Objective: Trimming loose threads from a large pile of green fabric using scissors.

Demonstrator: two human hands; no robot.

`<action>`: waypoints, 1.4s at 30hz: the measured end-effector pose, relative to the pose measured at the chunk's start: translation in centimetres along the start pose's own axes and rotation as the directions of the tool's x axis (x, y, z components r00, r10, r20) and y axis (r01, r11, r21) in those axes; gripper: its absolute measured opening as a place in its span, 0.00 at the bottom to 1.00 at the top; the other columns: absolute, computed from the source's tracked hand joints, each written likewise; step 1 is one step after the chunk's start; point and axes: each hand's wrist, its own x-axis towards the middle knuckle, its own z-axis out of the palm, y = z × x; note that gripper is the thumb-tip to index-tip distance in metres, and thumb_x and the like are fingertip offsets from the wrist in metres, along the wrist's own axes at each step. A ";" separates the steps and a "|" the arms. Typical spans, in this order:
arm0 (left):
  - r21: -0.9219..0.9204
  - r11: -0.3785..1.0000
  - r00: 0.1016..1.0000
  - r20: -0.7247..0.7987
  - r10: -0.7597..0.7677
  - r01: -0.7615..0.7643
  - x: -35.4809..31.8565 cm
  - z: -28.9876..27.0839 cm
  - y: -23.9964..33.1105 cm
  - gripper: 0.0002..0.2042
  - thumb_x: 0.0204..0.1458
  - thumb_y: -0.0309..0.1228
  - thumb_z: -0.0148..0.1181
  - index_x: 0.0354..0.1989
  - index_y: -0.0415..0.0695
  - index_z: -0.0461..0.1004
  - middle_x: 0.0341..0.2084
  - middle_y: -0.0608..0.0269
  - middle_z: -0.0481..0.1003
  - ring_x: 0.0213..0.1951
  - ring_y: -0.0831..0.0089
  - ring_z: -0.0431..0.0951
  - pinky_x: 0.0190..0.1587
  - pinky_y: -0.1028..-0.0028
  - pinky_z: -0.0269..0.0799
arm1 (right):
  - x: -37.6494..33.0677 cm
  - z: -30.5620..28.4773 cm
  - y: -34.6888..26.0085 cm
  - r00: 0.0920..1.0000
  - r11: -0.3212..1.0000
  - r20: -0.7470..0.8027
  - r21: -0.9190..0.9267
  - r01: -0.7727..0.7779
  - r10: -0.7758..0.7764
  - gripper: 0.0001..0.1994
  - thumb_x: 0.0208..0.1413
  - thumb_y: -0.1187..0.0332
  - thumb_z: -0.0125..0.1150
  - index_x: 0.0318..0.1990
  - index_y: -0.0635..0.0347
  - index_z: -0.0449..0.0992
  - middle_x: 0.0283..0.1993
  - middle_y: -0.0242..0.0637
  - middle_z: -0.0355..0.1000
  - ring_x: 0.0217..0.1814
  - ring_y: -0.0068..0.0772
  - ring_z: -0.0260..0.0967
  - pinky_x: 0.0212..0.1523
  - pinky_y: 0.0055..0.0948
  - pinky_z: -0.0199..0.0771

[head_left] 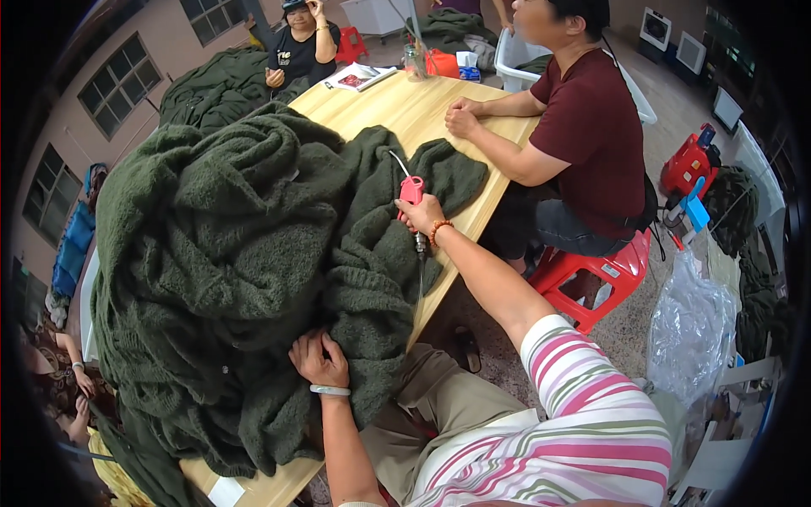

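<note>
My right hand point(424, 215) is closed round a pink-red air blow gun point(411, 189). The gun's thin bent metal nozzle points away from me, and a hose runs down from its grip. Under it a dark green knit sweater point(372, 270) is spread across the table. My left hand point(320, 358), with a pale bangle at the wrist, has its fingers curled into the knit near the front edge. To its left rises a big heap of dark green knitwear point(228, 228), with single pieces hard to tell apart.
The wooden table point(397, 106) extends away from me. At its right side a person in a maroon shirt point(583, 135) sits on a red stool point(604, 275). Another person point(300, 51) sits at the far end, beside more green knitwear point(215, 89). Clear plastic bags point(688, 329) lie at right.
</note>
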 end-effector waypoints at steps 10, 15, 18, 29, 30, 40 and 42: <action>-0.025 0.999 1.000 0.009 -0.028 0.028 0.3 -0.6 0.4 0.04 0.46 0.23 0.53 0.28 0.41 0.75 0.28 0.59 0.74 0.32 0.60 0.72 0.37 0.65 0.64 | 0.2 0.5 0.4 1.000 1.000 0.006 0.013 0.016 -0.016 0.12 0.51 0.62 0.63 0.24 0.61 0.73 0.18 0.31 0.69 0.14 0.18 0.64 0.15 0.21 0.66; -0.071 0.996 0.999 -0.015 -0.052 0.050 0.1 -0.5 0.1 0.05 0.43 0.25 0.56 0.28 0.45 0.76 0.27 0.62 0.75 0.32 0.62 0.73 0.36 0.65 0.63 | 0.5 0.1 0.5 1.000 1.000 0.002 -0.026 0.016 -0.016 0.12 0.51 0.61 0.63 0.23 0.59 0.72 0.17 0.27 0.67 0.13 0.16 0.61 0.14 0.20 0.63; -0.045 0.998 0.998 -0.034 -0.051 0.050 0.1 -0.5 -0.1 0.04 0.43 0.26 0.57 0.28 0.45 0.77 0.27 0.63 0.75 0.31 0.63 0.73 0.35 0.66 0.63 | 0.7 0.2 0.2 0.999 0.998 0.038 -0.055 0.002 0.000 0.12 0.51 0.61 0.63 0.23 0.59 0.73 0.16 0.27 0.67 0.13 0.16 0.61 0.14 0.19 0.63; -0.017 1.000 1.000 -0.007 -0.022 0.022 0.1 -0.5 0.2 0.04 0.47 0.24 0.52 0.27 0.41 0.74 0.27 0.59 0.74 0.31 0.59 0.72 0.36 0.63 0.63 | 3.2 7.2 2.6 0.967 0.913 0.065 -0.321 0.253 -0.245 0.22 0.40 0.52 0.65 0.28 0.67 0.76 0.27 0.52 0.74 0.34 0.46 0.74 0.36 0.36 0.71; -0.026 1.000 1.000 -0.005 -0.011 0.011 0.1 -0.4 0.3 0.04 0.47 0.24 0.52 0.27 0.41 0.74 0.27 0.59 0.74 0.31 0.59 0.72 0.36 0.63 0.63 | 3.0 7.1 2.4 0.968 0.917 0.069 -0.311 0.249 -0.239 0.21 0.41 0.52 0.65 0.28 0.67 0.76 0.28 0.51 0.74 0.34 0.46 0.74 0.36 0.36 0.71; -0.029 1.000 1.000 -0.004 -0.008 0.007 -0.2 -0.2 0.1 0.06 0.46 0.26 0.52 0.30 0.41 0.75 0.29 0.57 0.74 0.32 0.56 0.71 0.37 0.62 0.62 | 2.6 6.5 2.4 0.968 0.922 0.068 -0.296 0.250 -0.240 0.18 0.44 0.55 0.63 0.28 0.65 0.76 0.25 0.45 0.74 0.29 0.37 0.73 0.35 0.33 0.69; -0.029 1.000 1.000 -0.006 0.003 -0.003 -0.3 0.2 0.0 0.06 0.46 0.26 0.52 0.30 0.41 0.75 0.29 0.57 0.74 0.31 0.56 0.71 0.37 0.62 0.62 | 2.8 6.3 2.5 0.971 0.929 0.068 -0.281 0.241 -0.231 0.18 0.44 0.55 0.63 0.29 0.65 0.76 0.26 0.45 0.74 0.30 0.37 0.73 0.36 0.33 0.69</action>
